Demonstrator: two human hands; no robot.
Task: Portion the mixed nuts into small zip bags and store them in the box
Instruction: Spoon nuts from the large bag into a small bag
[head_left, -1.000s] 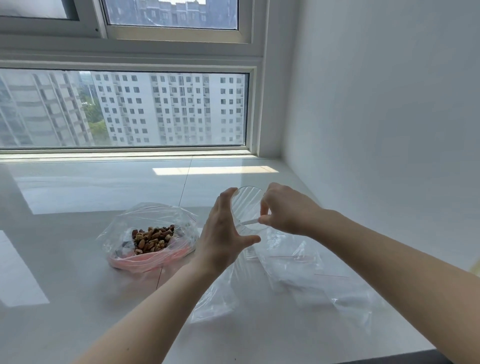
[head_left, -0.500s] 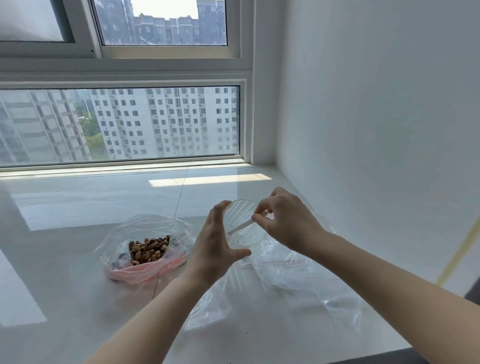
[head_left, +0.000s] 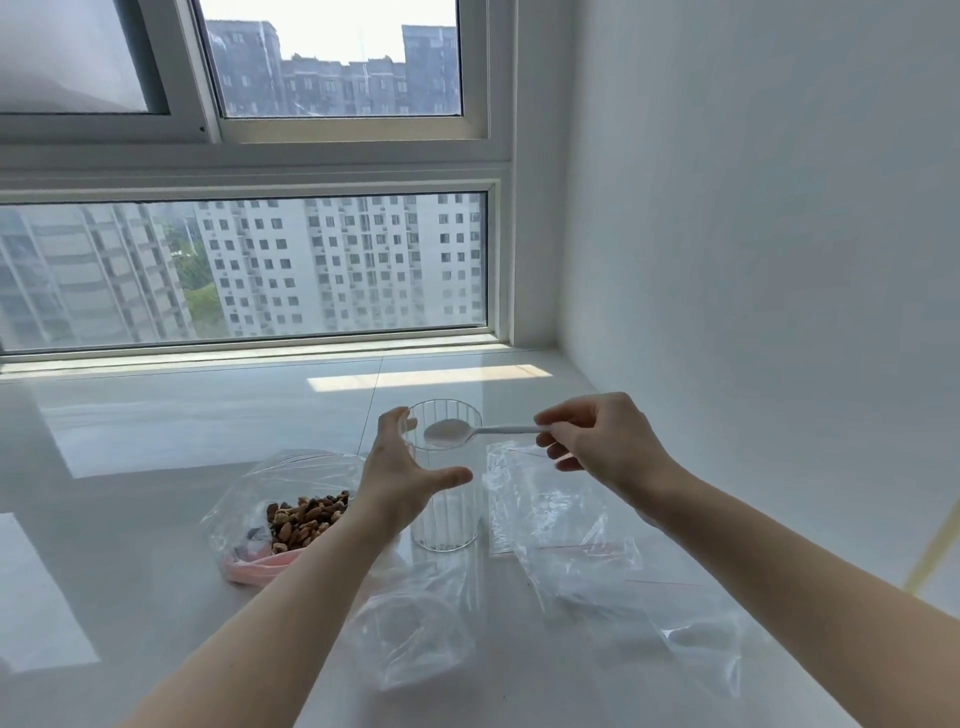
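The left hand is wrapped around a ribbed clear glass that stands upright on the white counter, well in from every edge; thumb and fingers touch its wall near the rim. The right hand pinches the handle of a white plastic spoon, whose bowl lies level across the mouth of the glass. The spoon looks empty, and so does the glass.

The mixed nuts sit in a large open clear bag with a pink base, just to the left of the glass and partly behind the left forearm. Empty small zip bags with red seal lines lie crumpled to the right of the glass, toward the wall, and another slack clear bag lies nearer the counter's front edge. No box shows anywhere in view.

By my reading this is the set-up step: tools are in hand and no bag is filled yet. The next move probably calls for carrying the spoon left into the open nut bag and scooping a portion, while something steadies a zip bag's mouth open; the thin film will likely collapse unless held apart.
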